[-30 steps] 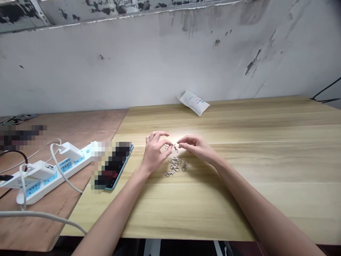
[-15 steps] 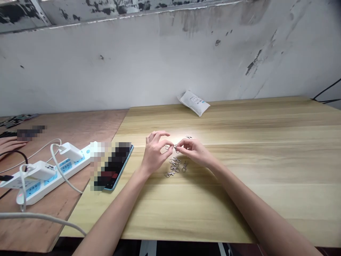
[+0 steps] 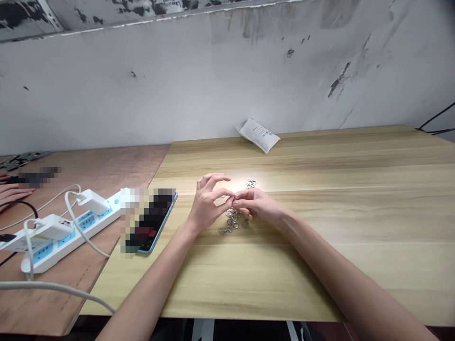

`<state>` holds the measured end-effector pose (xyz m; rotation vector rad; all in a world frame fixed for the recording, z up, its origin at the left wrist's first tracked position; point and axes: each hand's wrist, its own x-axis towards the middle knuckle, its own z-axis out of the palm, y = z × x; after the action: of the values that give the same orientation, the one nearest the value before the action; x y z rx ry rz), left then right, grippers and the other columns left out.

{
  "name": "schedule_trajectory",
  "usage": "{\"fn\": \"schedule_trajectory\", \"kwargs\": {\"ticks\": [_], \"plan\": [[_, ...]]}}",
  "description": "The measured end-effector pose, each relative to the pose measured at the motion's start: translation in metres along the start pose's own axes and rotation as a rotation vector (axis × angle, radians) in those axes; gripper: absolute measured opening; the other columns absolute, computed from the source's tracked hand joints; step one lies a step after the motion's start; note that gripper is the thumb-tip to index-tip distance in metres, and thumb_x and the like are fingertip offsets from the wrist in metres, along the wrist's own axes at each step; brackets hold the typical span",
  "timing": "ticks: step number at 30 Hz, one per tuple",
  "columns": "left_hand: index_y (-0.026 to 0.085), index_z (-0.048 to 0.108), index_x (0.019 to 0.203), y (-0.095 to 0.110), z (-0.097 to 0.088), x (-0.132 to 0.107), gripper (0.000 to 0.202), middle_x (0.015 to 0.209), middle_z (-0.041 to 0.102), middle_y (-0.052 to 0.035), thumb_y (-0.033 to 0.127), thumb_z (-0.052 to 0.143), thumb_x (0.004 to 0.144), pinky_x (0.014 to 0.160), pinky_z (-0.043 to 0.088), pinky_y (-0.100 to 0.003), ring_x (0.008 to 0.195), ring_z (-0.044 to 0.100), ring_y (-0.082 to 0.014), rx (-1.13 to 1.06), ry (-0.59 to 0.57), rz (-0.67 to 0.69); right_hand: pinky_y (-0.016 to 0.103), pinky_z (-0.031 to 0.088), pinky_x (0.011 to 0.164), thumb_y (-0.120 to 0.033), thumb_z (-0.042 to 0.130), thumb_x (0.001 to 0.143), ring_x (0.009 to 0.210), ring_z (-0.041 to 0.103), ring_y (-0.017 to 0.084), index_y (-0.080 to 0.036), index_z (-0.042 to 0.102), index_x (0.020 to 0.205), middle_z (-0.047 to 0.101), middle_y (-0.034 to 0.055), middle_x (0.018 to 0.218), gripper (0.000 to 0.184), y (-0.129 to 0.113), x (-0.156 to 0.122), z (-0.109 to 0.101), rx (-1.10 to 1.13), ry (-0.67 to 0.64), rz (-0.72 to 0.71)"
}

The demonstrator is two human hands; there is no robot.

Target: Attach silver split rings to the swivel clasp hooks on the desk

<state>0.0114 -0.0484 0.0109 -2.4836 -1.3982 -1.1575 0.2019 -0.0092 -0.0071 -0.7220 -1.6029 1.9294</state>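
My left hand point(image 3: 209, 201) pinches with thumb and forefinger, its other fingers raised. Against those fingertips, my right hand point(image 3: 259, 202) is closed in a pinch too. Between them is a small metal swivel clasp, now almost wholly covered by the fingers. Just below the hands, several silvery swivel clasps point(image 3: 232, 220) lie in a loose pile on the wooden table, partly hidden by my right hand's fingers. A smaller group of clasps point(image 3: 250, 183) lies beyond my right hand.
Left of my arm lies a phone point(image 3: 158, 227), its screen blurred out. Farther left, a white power strip point(image 3: 85, 229) with chargers and cables rests on a reddish-brown board. A white packet point(image 3: 259, 134) lies near the wall. Another person's hand point(image 3: 14, 194) shows at the left edge.
My right hand has turned and its lower fingers have dropped over the pile. The clasp between my fingertips, visible before, is now mostly covered. More of the far clasps shows.
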Motion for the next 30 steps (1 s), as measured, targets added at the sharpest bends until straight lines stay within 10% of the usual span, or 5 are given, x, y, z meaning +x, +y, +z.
{"fn": "schedule_trajectory", "kwargs": {"ticks": [7, 21, 30], "plan": [[0.026, 0.071, 0.08, -0.001, 0.0, -0.001, 0.008, 0.117, 0.065, -0.0016, 0.024, 0.065, 0.085, 0.098, 0.036, -0.043, 0.117, 0.05, -0.0254, 0.09, 0.019, -0.087, 0.024, 0.032, 0.048, -0.048, 0.072, 0.074, 0.055, 0.043, 0.01, -0.018, 0.074, 0.083, 0.06, 0.0013, 0.068, 0.032, -0.01, -0.003, -0.003, -0.325, 0.289, -0.167], [0.026, 0.07, 0.08, 0.0, -0.004, 0.001, 0.008, 0.119, 0.064, -0.0014, 0.024, 0.065, 0.085, 0.1, 0.036, -0.043, 0.119, 0.05, -0.025, 0.024, 0.068, -0.106, 0.026, 0.038, 0.055, -0.052, 0.06, 0.085, 0.058, 0.048, 0.012, -0.018, 0.071, 0.081, 0.063, 0.0023, 0.073, 0.036, -0.001, 0.002, -0.001, -0.468, 0.145, -0.236], [0.024, 0.067, 0.076, -0.001, 0.004, -0.001, 0.008, 0.122, 0.064, -0.0012, 0.021, 0.064, 0.083, 0.097, 0.036, -0.045, 0.119, 0.049, -0.0257, 0.008, -0.062, -0.2, 0.029, 0.036, 0.062, -0.034, 0.046, 0.095, 0.066, 0.056, 0.016, -0.027, 0.076, 0.103, 0.071, 0.0064, 0.078, 0.031, -0.006, -0.005, -0.004, -1.065, 0.47, -0.497]]}}
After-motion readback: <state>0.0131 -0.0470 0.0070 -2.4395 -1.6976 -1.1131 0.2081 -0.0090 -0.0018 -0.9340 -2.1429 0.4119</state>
